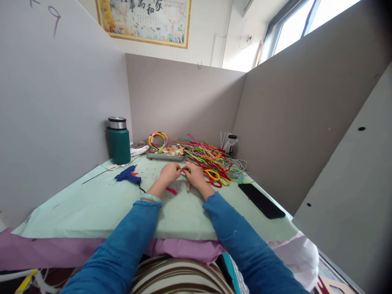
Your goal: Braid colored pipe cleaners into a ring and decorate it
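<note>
My left hand [170, 172] and my right hand [194, 174] meet over the middle of the table, fingertips pinched together. Between them is something small with pale pink and green showing; the fingers hide most of it. Just below my right hand a short tan stick-like piece [188, 187] points down. A bright pink fuzzy scrap [171, 190] lies on the cloth beside my left wrist. Left of that wrist rests a blue glue gun [128, 174] with its cord trailing. Red and yellow loops [217, 177], perhaps scissor handles, lie right of my right hand.
Behind my hands are a metal tray [159, 156] of small pieces, a multicoloured ring [158, 141] and a heap of pipe cleaners [205, 153]. A green bottle [119, 143] stands left, and a black phone-like slab [261, 200] lies right. Grey partitions [183, 98] enclose the table.
</note>
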